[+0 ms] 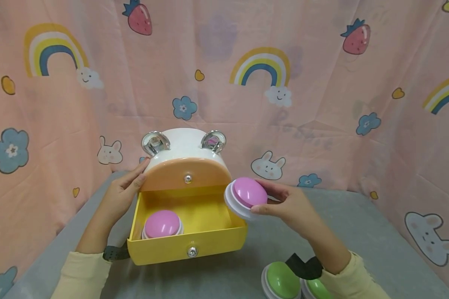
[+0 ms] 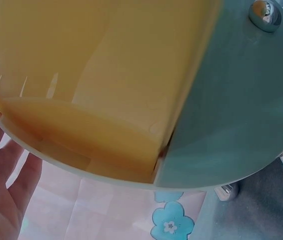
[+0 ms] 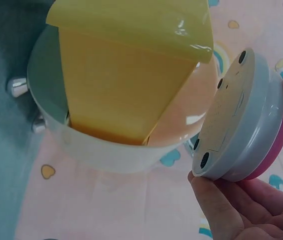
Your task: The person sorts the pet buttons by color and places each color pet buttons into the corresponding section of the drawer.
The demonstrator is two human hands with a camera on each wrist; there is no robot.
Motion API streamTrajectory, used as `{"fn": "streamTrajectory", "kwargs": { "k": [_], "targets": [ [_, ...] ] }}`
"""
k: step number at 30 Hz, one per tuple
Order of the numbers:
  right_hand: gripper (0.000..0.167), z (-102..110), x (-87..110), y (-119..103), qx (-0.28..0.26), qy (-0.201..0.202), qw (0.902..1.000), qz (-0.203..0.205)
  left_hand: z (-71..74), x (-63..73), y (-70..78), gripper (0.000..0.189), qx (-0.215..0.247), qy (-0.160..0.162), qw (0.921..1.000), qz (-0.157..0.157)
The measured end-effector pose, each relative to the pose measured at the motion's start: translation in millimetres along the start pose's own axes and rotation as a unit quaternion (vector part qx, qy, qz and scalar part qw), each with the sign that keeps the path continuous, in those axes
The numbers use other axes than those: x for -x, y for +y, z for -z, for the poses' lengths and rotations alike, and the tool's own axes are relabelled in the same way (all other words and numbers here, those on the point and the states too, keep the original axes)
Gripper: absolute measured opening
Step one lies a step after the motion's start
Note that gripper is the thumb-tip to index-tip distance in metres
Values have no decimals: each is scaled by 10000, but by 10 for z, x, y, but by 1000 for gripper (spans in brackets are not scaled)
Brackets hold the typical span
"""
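A small white drawer cabinet (image 1: pixel 185 143) with silver ears stands in the middle of the head view. Its yellow drawer (image 1: pixel 187 249) is pulled out, under a shut orange drawer (image 1: pixel 172 174). My left hand (image 1: pixel 117 195) rests against the cabinet's left side, with its thumb near the orange front. My right hand (image 1: pixel 289 205) grips a pink dome button (image 1: pixel 250 192) with a white base, tilted at the yellow drawer's right edge. In the right wrist view its underside (image 3: pixel 226 115) shows several dark feet. Another pink dome button (image 1: pixel 162 224) lies inside the yellow drawer at the left.
Two green dome buttons (image 1: pixel 283 279) sit on the grey table (image 1: pixel 359 232) near the right forearm, which partly covers one. A teal drawer front (image 2: pixel 231 110) with a silver knob shows in the left wrist view. A printed pink cloth (image 1: pixel 314 137) hangs behind.
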State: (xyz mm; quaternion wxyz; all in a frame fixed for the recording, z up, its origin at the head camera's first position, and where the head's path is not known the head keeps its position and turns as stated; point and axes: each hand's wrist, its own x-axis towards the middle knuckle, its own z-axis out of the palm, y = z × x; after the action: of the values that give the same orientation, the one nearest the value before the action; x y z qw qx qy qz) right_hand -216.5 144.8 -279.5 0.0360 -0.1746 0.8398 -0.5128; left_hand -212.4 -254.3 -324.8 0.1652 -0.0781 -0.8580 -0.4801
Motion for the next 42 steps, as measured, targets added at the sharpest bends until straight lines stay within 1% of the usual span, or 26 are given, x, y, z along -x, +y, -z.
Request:
{"fn": "streamTrajectory", "kwargs": {
  "k": [4,10,12,15,18,22,28,34,42],
  "targets": [
    [68,-58,-47,-34,-102,-138,9998,106,0,3,0,50,-10,8,10000,-13],
    [66,-141,-114,-83,-279,-478,9978,370,-5,1,-1,50,-29,23,10000,-29],
    [66,-175,-150,-100,-286,-594,9970,396,-6,2,-1,50,-40,23,10000,-16],
    [67,-230,-206,-125,-269,-721,9965,316,-5,5,-1,50,-40,27,10000,8],
    [68,-282,-252,-145,-171,-802,9964,198,-2,8,-4,50,-48,32,10000,26],
    [67,-351,-305,-176,14,-948,9953,173,-3,8,-9,50,-62,22,10000,30],
    [64,-427,-394,-226,208,-1232,9916,335,-8,3,-12,50,-52,33,10000,7],
    [63,-455,-463,-227,405,-1577,9855,484,-9,2,-19,50,-59,32,10000,41],
    [64,-503,-528,-207,754,-1761,9794,633,-8,0,-15,50,-42,54,10000,27]
  ]
}}
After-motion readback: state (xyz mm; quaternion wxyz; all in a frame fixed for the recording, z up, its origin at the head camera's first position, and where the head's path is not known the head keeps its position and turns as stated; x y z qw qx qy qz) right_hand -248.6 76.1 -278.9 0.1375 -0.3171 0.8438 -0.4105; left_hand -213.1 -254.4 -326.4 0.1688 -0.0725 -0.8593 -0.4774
